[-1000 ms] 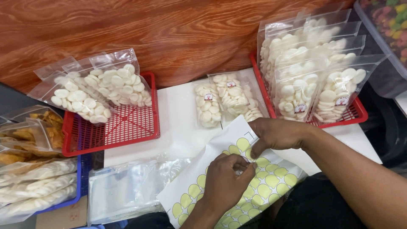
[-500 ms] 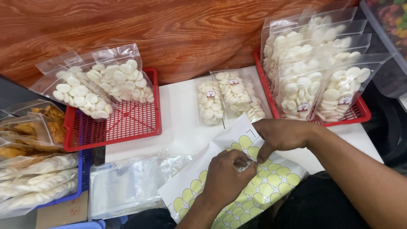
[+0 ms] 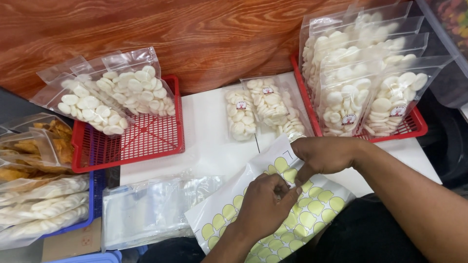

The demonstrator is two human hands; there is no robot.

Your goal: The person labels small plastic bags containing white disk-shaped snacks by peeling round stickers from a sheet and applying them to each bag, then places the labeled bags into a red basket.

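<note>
Sticker sheet (image 3: 273,209): white backing with rows of yellow-green shapes, lying slanted across the near edge of the white table (image 3: 209,146) and over the person's lap. Its far corner points toward the packets at mid-table.

Left hand (image 3: 261,204) rests on the sheet, fingers curled in tight, thumb and forefinger pinched together at one spot near the sheet's middle. Whether a sticker sits between the tips is too small to tell. Right hand (image 3: 321,155) lies on the sheet's upper part, fingers bent under, forefinger and thumb pointing down to the same spot, tips almost touching those of the left hand.

Just beyond the sheet's far corner, three small clear packets of white round crackers (image 3: 263,112) lie flat on the table, each with a small round label.

To the right, a red basket (image 3: 419,127) holds upright pouches of the same white crackers (image 3: 356,83), packed in rows; the front ones carry labels.

To the left, a second red basket (image 3: 141,143) holds two pouches of white crackers (image 3: 112,97) leaning over its far rim; most of its mesh floor shows.

Near left of the sheet, a pile of empty clear bags (image 3: 151,209). Far left, bags of brown snacks (image 3: 34,151) and more white cracker bags in a blue tray (image 3: 92,199).

Behind everything, a reddish wood-grain wall (image 3: 195,34).
</note>
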